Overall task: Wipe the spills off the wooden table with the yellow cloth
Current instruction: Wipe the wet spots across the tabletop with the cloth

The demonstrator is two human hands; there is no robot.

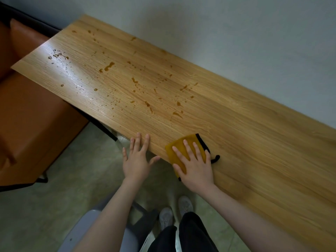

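The folded yellow cloth [183, 151] is being pressed flat at the near edge of the wooden surface [245, 135] under spread right hand [195, 165] fingers; left hand [137, 158] fingers are being rested spread on the edge. Spills [109, 67] are lying well apart: likely smeared or pushed over the edge if swiped too lightly.

- A plain pale wall [236, 30] is running behind the counter.
- An orange-brown sofa [31, 124] is sitting at the left.
- Greenish floor [76, 179] is showing below, with a grey chair [87, 231].
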